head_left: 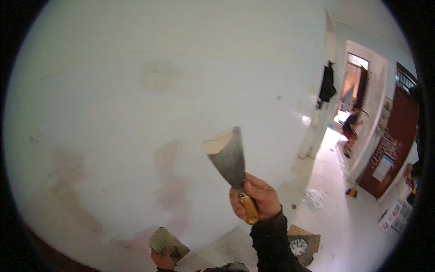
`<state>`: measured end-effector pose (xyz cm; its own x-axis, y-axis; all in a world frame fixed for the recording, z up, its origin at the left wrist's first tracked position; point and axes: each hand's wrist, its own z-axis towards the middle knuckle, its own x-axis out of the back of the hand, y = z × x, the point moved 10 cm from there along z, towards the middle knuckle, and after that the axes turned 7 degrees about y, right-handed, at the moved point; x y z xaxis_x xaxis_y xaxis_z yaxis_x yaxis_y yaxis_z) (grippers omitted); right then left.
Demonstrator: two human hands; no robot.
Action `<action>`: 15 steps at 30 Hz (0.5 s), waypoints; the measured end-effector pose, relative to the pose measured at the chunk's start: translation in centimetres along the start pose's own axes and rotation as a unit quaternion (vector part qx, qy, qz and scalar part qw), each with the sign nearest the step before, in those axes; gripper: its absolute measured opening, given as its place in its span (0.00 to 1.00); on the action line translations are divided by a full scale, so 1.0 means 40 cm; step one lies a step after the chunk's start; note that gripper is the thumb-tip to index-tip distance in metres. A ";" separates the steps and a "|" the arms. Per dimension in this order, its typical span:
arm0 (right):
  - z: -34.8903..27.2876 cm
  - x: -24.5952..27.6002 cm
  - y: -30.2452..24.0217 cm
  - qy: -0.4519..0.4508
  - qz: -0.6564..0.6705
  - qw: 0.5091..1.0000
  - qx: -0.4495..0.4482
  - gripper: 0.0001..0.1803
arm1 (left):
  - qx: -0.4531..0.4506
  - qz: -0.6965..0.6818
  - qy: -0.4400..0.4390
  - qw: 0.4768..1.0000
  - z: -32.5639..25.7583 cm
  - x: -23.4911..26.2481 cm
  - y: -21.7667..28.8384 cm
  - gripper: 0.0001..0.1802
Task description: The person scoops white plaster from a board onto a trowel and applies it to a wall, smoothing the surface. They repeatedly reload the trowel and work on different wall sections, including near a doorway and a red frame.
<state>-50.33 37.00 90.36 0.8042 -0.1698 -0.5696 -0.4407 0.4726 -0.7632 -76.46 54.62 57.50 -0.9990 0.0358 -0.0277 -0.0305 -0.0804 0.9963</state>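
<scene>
My right hand grips a putty knife by its yellowish wooden handle, blade pointing up. A smear of whitish paste covers the upper left corner of the grey metal blade. The blade stands in front of a pale wall; whether it touches the wall I cannot tell. Low in the view, my left hand is closed round a folded, greenish-brown sheet with print on it. Part of that hand is hidden behind the sheet. Brownish stains and reddish shadows mark the wall.
On the floor to the right lie a piece of cardboard with white material and a patch of whitish bits. Dark clothing hangs by the wall's end. Beyond, a person is near a bright doorway. A brown door stands far right.
</scene>
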 end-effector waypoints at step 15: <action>-0.099 0.599 -0.168 0.247 -0.093 0.955 0.134 0.19 | -0.016 -0.054 -0.092 0.994 -0.030 -0.388 0.167 0.18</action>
<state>-29.66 26.35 80.62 0.5422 -0.6285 -0.5578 -0.1377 0.5884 -0.7968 -61.20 52.35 64.49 -0.9670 0.2269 -0.1156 -0.1409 -0.0985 0.9851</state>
